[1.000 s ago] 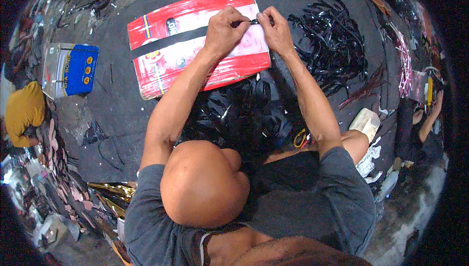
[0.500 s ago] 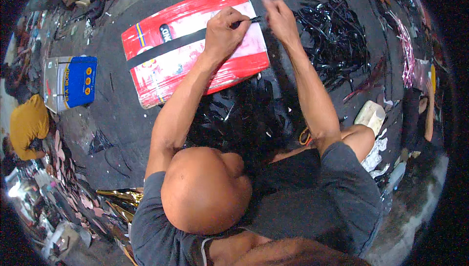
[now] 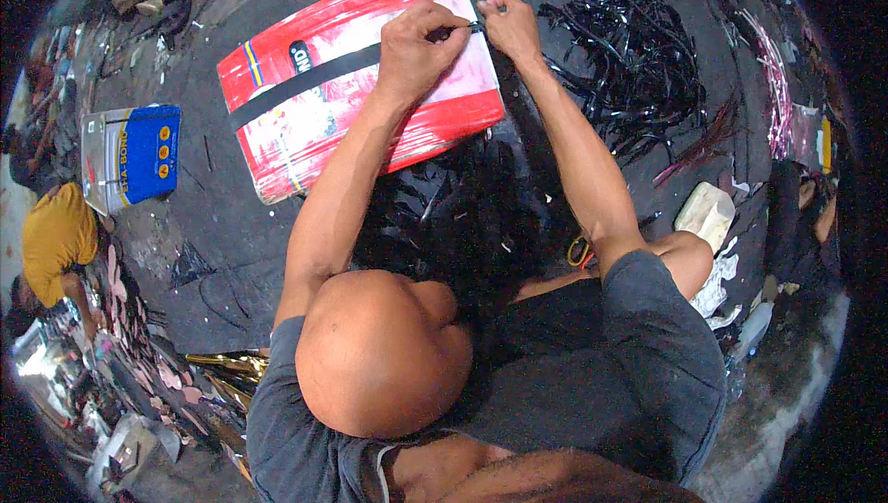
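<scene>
A red and white wrapped box (image 3: 435,128) lies in front of me with a wide black strip (image 3: 305,89) running lengthwise across its top. My left hand (image 3: 418,45) rests over the right part of the box, thumb and forefinger pinched on the strip's right end. Just past the box's right edge is my right hand (image 3: 511,30), its fingers curled in a pinch close to the left fingertips. A short dark piece shows between the two hands; what the right fingers hold is too small to make out.
A heap of shiny black strips (image 3: 638,59) lies to the right, with more dark strips (image 3: 444,198) below the box. Scissors with yellow-orange handles (image 3: 580,251) lie by my right forearm. A blue and white box (image 3: 153,156) stands left, near a person in a yellow shirt (image 3: 60,235).
My right hand, blurred before, has come slightly left, nearer the left fingertips. The box and my left hand appear shifted slightly left and up in the picture.
</scene>
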Motion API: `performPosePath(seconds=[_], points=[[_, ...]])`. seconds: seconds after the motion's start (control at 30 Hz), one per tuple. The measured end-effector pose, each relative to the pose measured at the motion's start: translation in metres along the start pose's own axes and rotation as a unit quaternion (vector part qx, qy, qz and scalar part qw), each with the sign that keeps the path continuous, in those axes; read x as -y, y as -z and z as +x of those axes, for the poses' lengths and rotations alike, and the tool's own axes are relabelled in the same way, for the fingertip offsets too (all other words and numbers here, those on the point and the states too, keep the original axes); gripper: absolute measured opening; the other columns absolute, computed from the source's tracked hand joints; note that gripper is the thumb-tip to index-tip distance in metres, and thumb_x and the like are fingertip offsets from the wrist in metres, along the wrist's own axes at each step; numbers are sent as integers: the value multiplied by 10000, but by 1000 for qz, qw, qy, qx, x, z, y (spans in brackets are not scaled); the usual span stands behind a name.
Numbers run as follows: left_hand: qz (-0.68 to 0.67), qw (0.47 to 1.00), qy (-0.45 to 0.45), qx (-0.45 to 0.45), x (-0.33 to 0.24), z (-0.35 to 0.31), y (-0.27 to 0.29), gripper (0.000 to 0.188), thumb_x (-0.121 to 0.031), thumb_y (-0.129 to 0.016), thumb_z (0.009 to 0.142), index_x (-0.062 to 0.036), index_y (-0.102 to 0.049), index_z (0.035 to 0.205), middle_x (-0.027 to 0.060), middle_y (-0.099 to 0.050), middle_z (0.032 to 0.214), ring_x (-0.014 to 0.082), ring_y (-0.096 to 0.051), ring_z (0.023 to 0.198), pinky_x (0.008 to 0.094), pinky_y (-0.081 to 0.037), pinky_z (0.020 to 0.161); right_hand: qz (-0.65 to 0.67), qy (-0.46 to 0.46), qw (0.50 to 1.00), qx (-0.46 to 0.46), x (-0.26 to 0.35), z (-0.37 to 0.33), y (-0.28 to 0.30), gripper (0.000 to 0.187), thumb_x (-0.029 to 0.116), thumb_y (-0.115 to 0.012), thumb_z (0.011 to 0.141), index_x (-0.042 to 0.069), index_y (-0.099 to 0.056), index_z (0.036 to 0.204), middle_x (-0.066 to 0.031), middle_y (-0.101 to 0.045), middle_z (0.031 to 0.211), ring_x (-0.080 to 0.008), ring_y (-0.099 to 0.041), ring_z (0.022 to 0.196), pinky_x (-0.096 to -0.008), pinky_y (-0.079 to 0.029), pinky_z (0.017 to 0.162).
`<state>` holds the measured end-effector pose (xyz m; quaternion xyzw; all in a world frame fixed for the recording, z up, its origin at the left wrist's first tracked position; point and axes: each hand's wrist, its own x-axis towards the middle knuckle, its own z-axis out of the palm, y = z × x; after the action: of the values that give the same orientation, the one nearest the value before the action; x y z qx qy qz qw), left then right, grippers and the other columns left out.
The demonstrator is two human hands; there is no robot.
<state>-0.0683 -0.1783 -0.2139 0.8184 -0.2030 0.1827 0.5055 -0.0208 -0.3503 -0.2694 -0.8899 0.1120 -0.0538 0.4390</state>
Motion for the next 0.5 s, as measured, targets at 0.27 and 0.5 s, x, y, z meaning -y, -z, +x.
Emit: performPosePath(seconds=[0.27,0.5], points=[[-3,1000,7,10,-3,0,0,81,-79,-755,751,-53,-754,828,58,-700,809,149,-669,705,270,-536,656,-3,-38,999,-16,-57,4,-17,301,302,-687,850,18,-696,949,-219,-704,960,-376,-677,936,-442,-520,827],[-16,1000,4,7,4,0,-2,70,-76,-755,748,-52,-754,814,60,-699,811,150,-671,713,271,-536,661,-53,-50,996,-43,-89,6,-21,247,254,-654,846,9,-669,874,-229,-697,934,-392,-668,913,-459,-510,804]])
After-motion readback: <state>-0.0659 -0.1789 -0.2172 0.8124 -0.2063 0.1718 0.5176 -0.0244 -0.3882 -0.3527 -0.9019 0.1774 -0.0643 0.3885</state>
